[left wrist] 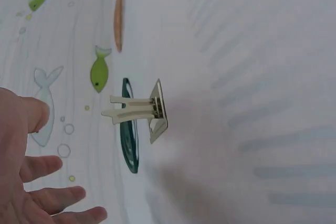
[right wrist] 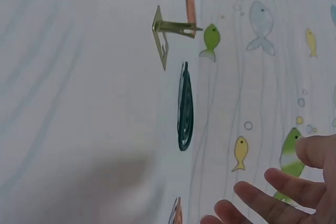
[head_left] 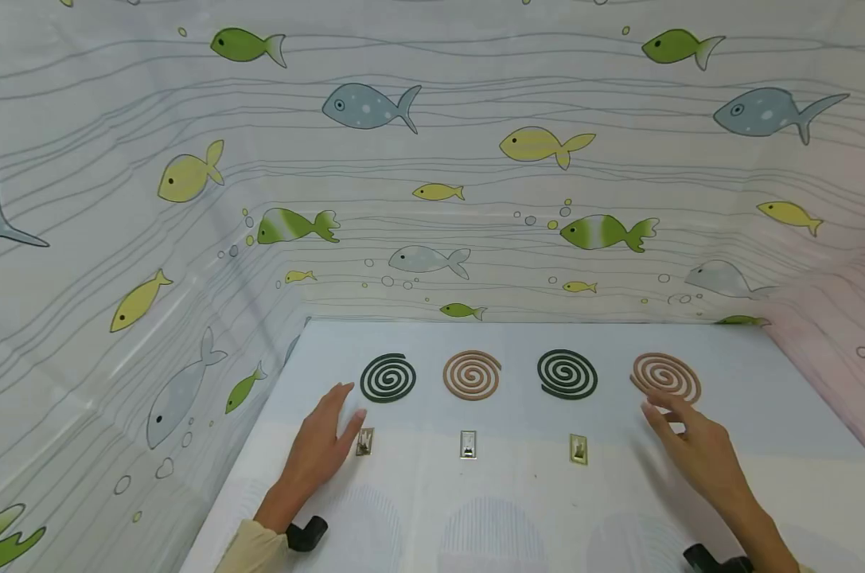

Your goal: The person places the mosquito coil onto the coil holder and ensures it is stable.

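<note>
Two dark green mosquito coils (head_left: 388, 379) (head_left: 566, 374) and two brown mosquito coils (head_left: 472, 375) (head_left: 665, 372) alternate in a row across the table. Nearer me lie three small metal coil stands (head_left: 364, 442) (head_left: 468, 445) (head_left: 578, 450). My left hand (head_left: 317, 446) hovers beside the leftmost green coil and stand, fingers spread and holding nothing. The left wrist view shows that stand's upright prongs (left wrist: 134, 109). Over the near edge of the rightmost brown coil is my right hand (head_left: 704, 454), its fingers loosely bent, with nothing gripped in the right wrist view.
A white table (head_left: 504, 509) with pale printed patterns spreads below the hands. Fish-printed sheeting (head_left: 475, 231) rises behind it and along both sides. Black wrist straps (head_left: 307, 534) sit on both wrists.
</note>
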Motion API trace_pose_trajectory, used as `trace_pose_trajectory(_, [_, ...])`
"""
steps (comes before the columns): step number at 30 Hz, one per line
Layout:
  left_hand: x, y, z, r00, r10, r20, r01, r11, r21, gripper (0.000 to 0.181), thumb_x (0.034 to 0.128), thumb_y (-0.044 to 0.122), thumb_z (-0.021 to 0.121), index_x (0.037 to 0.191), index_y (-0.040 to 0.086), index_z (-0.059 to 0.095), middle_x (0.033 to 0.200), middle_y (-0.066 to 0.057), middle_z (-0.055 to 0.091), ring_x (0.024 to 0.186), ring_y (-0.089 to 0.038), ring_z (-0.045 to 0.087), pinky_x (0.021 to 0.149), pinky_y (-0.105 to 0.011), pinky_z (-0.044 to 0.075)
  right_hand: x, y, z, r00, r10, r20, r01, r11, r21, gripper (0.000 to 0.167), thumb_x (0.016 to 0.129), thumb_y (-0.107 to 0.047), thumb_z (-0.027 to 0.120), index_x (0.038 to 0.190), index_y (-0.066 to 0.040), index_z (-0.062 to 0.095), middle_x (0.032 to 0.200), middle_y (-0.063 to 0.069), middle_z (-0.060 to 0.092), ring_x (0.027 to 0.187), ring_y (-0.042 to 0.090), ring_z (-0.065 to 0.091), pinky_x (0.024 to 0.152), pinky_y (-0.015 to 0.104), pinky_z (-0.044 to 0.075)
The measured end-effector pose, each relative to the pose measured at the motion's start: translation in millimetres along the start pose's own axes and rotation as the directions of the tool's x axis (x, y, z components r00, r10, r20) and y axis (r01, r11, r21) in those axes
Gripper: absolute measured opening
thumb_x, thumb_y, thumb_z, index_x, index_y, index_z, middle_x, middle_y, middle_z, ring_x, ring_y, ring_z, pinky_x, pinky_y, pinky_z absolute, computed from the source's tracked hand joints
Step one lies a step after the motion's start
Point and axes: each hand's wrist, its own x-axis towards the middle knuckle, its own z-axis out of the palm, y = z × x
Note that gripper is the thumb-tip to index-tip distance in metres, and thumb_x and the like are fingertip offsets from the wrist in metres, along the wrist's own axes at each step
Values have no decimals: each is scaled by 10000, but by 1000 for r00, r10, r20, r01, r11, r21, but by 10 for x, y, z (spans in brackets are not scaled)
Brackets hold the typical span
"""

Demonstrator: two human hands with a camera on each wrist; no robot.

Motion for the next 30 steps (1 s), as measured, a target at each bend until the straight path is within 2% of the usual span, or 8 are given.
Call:
trace_pose_trajectory(3, [26, 22, -8, 999, -32, 11, 33, 997, -77, 617, 1068, 472, 533, 1526, 68, 446, 1557, -196, 448, 1446, -379, 402, 1132, -583, 359, -9, -41, 59, 999, -23, -47, 25, 999, 26, 438, 1073, -367, 571, 1382, -61, 618, 1298, 216, 658, 1046, 391, 668, 713, 294, 548])
trace_pose_trajectory(5, [37, 40, -20, 999, -44, 13, 45, 992, -115, 604, 1068, 457, 541, 1513, 56, 459, 1541, -196, 470, 1437, -384, 414, 1124, -587, 368, -8, -81, 84, 997, -24, -67, 27, 999, 40, 401, 1068, -361, 582, 1346, -79, 644, 1264, 198, 677, 1037, 378, 670, 706, 257, 529])
trace_pose_trajectory(9, [47, 62, -31, 997, -67, 24, 70, 985, -160, 541, 1065, 390, 581, 1470, 38, 509, 1487, -205, 524, 1387, -407, 469, 1070, -605, 420, 2, -170, 117, 998, 2, -63, 2, 998, 65, 370, 1062, -375, 592, 1309, -110, 668, 1185, 151, 719, 1038, 365, 671, 710, 296, 511])
trace_pose_trajectory(12, [49, 66, -30, 996, -86, 33, 90, 980, -177, 470, 1061, 353, 600, 1413, 42, 562, 1413, -176, 589, 1319, -378, 534, 1011, -582, 477, 14, -227, 144, 999, 16, -36, -13, 996, 86, 366, 1060, -384, 594, 1307, -125, 669, 1154, 106, 737, 1052, 331, 665, 714, 302, 509])
trace_pose_trajectory(20, [86, 94, -30, 997, -79, 17, 81, 974, -212, 310, 1046, 254, 636, 1254, 25, 645, 1231, -109, 680, 1206, -302, 618, 967, -500, 522, 51, -374, 214, 999, 5, 39, -14, 976, 219, 369, 1064, -378, 587, 1320, -121, 658, 1149, 69, 736, 955, 122, 651, 696, 242, 580])
trace_pose_trajectory(30, [146, 111, -40, 996, -91, 21, 94, 968, -234, 224, 1024, 171, 663, 1207, 41, 654, 1177, -99, 690, 1135, -272, 646, 931, -473, 529, 120, -532, 347, 995, -26, 96, -7, 945, 328, 336, 1075, -342, 577, 1295, -103, 664, 1087, 39, 734, 980, 158, 659, 730, 292, 595])
